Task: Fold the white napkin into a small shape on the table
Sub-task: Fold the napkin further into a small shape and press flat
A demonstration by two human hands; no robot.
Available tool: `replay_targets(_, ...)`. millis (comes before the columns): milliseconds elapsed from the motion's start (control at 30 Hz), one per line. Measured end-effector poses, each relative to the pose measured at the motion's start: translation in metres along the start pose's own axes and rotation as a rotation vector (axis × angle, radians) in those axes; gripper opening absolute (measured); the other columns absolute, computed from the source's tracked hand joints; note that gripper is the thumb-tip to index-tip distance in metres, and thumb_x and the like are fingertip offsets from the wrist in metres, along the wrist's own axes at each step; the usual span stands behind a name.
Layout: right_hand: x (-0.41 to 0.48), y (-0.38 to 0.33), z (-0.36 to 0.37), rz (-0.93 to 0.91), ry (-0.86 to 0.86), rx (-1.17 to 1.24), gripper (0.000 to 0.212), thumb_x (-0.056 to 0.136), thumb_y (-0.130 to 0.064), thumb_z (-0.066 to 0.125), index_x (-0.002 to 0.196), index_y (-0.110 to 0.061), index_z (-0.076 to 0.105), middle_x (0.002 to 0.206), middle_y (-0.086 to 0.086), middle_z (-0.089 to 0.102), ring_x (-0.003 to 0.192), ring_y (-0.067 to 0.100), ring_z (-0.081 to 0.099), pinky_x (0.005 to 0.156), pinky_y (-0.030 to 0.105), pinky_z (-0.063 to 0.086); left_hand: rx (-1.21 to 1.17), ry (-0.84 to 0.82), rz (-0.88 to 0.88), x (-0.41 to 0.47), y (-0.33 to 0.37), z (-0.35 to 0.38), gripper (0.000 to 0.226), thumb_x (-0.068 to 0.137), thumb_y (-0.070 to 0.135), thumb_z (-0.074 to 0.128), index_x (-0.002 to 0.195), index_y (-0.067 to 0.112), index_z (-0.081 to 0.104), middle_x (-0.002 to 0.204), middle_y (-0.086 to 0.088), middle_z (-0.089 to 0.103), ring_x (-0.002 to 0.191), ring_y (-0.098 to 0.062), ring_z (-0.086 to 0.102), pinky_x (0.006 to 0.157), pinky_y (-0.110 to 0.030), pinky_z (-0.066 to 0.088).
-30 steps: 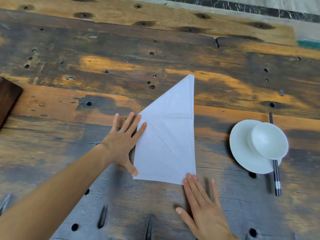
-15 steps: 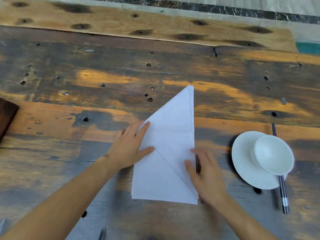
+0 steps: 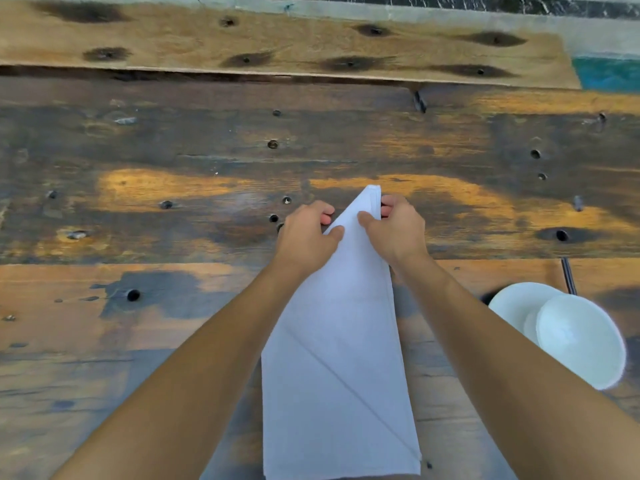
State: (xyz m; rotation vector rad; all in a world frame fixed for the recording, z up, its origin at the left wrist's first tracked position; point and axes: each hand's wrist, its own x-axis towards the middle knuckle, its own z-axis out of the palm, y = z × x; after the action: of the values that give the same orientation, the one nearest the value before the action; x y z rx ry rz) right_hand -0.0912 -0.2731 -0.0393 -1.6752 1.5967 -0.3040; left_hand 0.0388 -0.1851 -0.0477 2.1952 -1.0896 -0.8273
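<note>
A single head-worn camera looks forward and steeply down onto the wooden counter [image 3: 173, 323] from close above. Both forearms enter from the bottom edge and reach away toward the middle. The counter's far edge runs along the top; wide-angle bending shows there.

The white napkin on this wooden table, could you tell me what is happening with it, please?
A person is folding the white napkin, which lies on the wooden table as a long triangle with its tip pointing away. The left hand and the right hand each pinch an edge near the tip. To the right, a white bowl sits on a white plate beside dark chopsticks.
</note>
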Motion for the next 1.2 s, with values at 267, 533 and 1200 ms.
replay_targets(267, 0.033, -0.017, 0.000, 0.109, -0.105, 0.089, 0.021, 0.079, -0.035, 0.085, 0.084, -0.021, 0.070, 0.089, 0.001, 0.071, 0.088, 0.022, 0.068, 0.070, 0.034, 0.057, -0.101, -0.054, 0.023, 0.043, 0.010, 0.008, 0.026, 0.092, 0.013, 0.068, 0.117, 0.015, 0.072, 0.100, 0.002, 0.077, 0.105, -0.018, 0.066, 0.089, -0.026, 0.052)
replay_targets(533, 0.015, -0.029, -0.028, -0.083, -0.302, 0.304, 0.016, 0.080, -0.019, 0.085, 0.091, -0.013, 0.074, 0.092, 0.006, 0.077, 0.089, 0.022, 0.074, 0.087, 0.046, 0.060, -0.048, -0.202, 0.138, 0.022, -0.024, -0.035, 0.029, 0.088, 0.023, 0.077, 0.116, 0.025, 0.070, 0.090, 0.013, 0.075, 0.070, 0.009, 0.063, 0.074, -0.012, 0.048)
replay_targets(1200, -0.171, 0.040, -0.134, -0.653, -0.269, -0.030, 0.012, 0.079, -0.017, 0.084, 0.087, -0.026, 0.081, 0.099, -0.010, 0.074, 0.097, 0.007, 0.068, 0.090, 0.023, 0.049, 0.478, -0.090, 0.215, -0.161, -0.076, -0.051, 0.049, 0.100, 0.023, 0.055, 0.149, 0.026, 0.048, 0.152, 0.005, 0.049, 0.136, -0.026, 0.042, 0.108, -0.046, 0.041)
